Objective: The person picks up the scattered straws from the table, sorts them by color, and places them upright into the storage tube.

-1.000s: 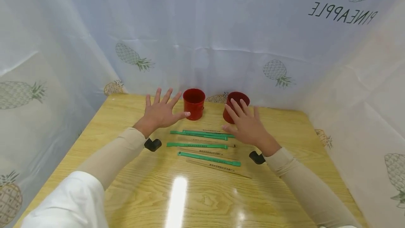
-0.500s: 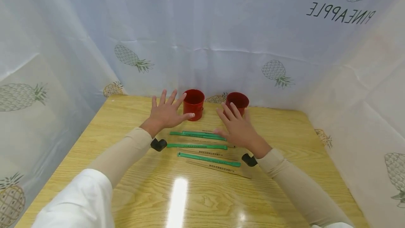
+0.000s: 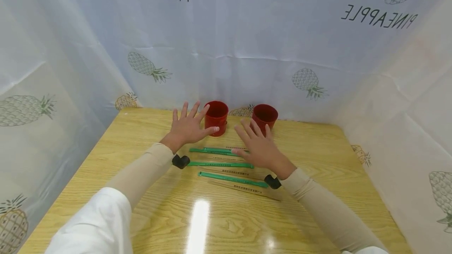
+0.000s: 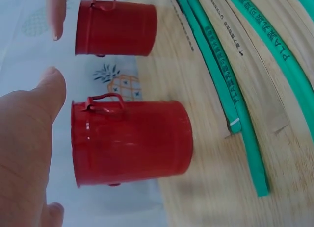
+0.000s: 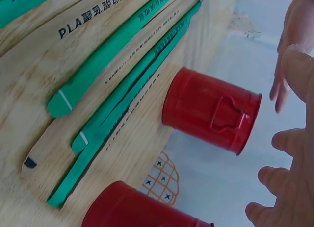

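Bright light; 2 glare patches (image 3: pixel 197 226) whiten the table (image 3: pixel 159 214); wrist views look softer.

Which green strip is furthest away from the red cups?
The front green strip, lying lowest of the green ones in the head view and slanting down to the right. The other green strips all lie nearer the red cups.

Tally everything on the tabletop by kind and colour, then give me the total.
Red pails: 2
Green-wrapped straws: 4
Brown-wrapped straws: 4
Total: 10
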Tool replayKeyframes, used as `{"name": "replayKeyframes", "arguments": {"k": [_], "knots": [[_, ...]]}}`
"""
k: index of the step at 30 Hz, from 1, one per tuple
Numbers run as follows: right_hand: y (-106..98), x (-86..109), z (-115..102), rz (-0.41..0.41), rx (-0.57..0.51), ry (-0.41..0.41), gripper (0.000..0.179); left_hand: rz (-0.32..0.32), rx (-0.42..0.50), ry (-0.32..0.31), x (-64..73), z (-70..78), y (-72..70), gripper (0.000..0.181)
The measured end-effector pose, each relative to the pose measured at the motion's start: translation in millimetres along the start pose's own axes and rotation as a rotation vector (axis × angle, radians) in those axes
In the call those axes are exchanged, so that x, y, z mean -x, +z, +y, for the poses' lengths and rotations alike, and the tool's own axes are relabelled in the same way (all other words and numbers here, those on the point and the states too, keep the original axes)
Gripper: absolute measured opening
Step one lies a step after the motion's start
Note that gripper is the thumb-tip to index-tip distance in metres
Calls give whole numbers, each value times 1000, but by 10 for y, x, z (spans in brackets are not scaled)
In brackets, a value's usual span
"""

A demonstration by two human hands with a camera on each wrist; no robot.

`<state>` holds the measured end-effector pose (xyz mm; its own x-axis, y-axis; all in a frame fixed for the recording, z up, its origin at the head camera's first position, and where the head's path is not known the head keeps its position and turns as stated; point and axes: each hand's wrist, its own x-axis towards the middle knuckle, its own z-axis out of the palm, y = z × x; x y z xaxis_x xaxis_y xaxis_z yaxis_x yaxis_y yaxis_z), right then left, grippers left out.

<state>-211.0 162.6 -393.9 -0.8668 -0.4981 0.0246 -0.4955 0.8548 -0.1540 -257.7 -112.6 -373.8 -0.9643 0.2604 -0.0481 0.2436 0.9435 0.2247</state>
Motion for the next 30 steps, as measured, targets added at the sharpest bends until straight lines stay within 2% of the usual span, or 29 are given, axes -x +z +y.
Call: {"name": "replayKeyframes", "arguments": {"k": [10,20,26,30], "knots": [[73,-61,-79,-15,13,-20,85,19,18,2,-124,-24,136,97],[147,-95,-164,-31,37,-43,83,68,120,36,-235,15,231,100],[195,-107,-166,-22,49,-57,83,111,222,65,-350,-9,273,104],[240,-107,-158,-42,44,-54,83,134,357,78,-435,-36,320,109]]}}
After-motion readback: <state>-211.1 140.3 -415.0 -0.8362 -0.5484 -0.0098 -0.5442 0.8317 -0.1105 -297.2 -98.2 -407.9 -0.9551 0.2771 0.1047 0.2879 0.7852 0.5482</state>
